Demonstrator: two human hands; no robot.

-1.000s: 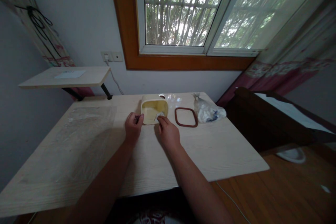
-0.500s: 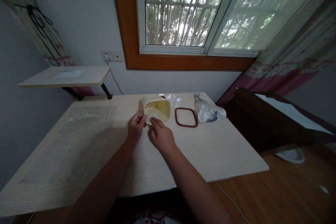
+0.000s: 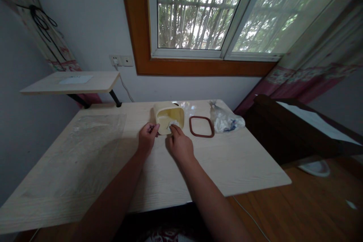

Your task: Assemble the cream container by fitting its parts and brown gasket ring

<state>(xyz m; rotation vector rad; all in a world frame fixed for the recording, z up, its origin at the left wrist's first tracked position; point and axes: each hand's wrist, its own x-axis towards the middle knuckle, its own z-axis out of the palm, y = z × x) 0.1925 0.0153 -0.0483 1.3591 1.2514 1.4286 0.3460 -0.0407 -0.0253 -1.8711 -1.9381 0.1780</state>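
1. The pale wood-grain desk [image 3: 181, 174] fills the lower half of the view, with a wooden floor [image 3: 283, 204] beyond its edge at 4 o'clock from the hands, and a dark wooden bed frame [image 3: 286, 128] just past the desk at 3 o'clock
2. The orange-brown window frame [image 3: 141, 45] stands behind the desk at 12 o'clock, a pink-bordered curtain [image 3: 317, 56] hangs at 2 o'clock, and a small wooden shelf [image 3: 68, 83] juts from the wall at 10 o'clock
3. A clear plastic sheet [image 3: 93, 140] lies flat on the desk at 9 o'clock from the hands
4. The cream plastic container [image 3: 167, 118] sits on the desk at 12 o'clock from the hands, its open side tilted toward the person
5. A knotted plastic bag [image 3: 227, 121] with white and blue contents lies at 3 o'clock from the container, well apart from it, and a brown rubber gasket [image 3: 201, 126] lies between them, flat on the desk and just beside neither
6. The left hand [image 3: 147, 138] is at 7 o'clock from the container, its fingers curled and pressed together at the container's lower left corner; whether they pinch anything cannot be told
7. The right hand [image 3: 180, 145] is at 5 o'clock from the container, its fingers [image 3: 174, 128] reaching over the front rim, the tips pressed together on a small white scrap [image 3: 172, 123] inside; whether they pinch it cannot be told
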